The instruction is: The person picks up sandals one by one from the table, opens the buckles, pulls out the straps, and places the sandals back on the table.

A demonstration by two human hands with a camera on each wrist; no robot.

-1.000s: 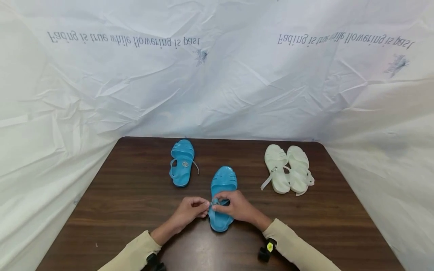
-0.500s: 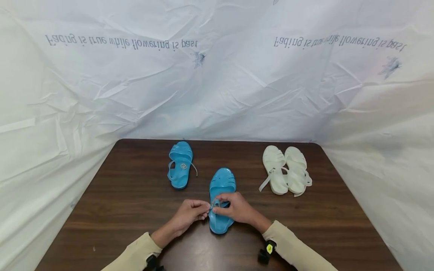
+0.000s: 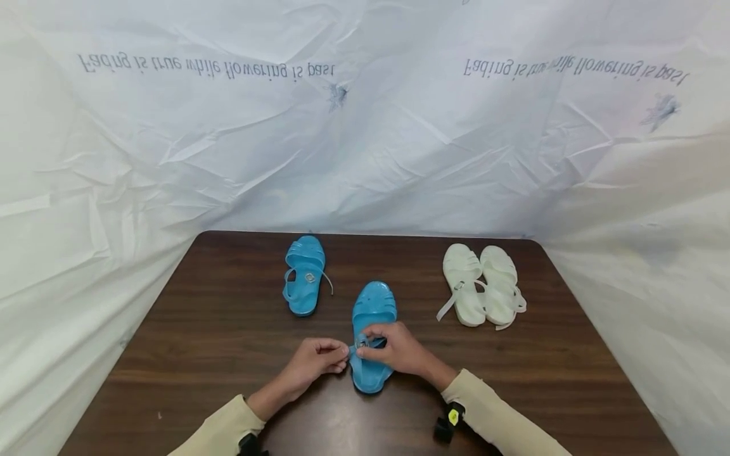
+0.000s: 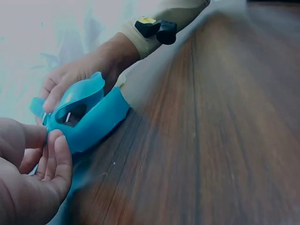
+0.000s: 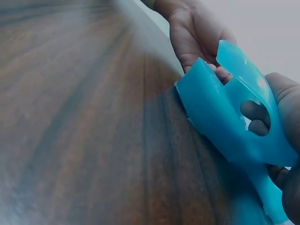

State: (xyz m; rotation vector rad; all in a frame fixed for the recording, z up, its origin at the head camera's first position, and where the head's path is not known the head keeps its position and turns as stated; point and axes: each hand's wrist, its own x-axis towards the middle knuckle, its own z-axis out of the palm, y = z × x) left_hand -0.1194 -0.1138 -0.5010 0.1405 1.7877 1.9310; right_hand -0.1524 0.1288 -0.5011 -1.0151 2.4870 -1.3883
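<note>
A blue jelly sandal [image 3: 374, 303] lies on the brown table, toe pointing away from me. My left hand [image 3: 317, 363] pinches the end of its ankle strap [image 3: 352, 352] between thumb and fingers at the sandal's left side. With thumb and forefinger, my right hand [image 3: 400, 349] holds the strap at the small metal buckle [image 3: 363, 344], just over the footbed. The left wrist view shows the heel part [image 4: 101, 124] of the sandal near the table, the left fingers close by the buckle. Seen from the right wrist, the looped strap [image 5: 267, 91] rises above the sole; the left hand is beyond.
Another blue sandal [image 3: 305, 275], strap unfastened, lies toward the back left. Two white sandals [image 3: 464, 285] sit side by side at the back right, straps loose. Behind the table [image 3: 188, 354] hangs a white printed sheet [image 3: 365, 158]; more sheeting flanks both sides.
My left hand has drawn slightly left, and a short length of strap now shows between its fingertips and the buckle. The right hand stays at the buckle.
</note>
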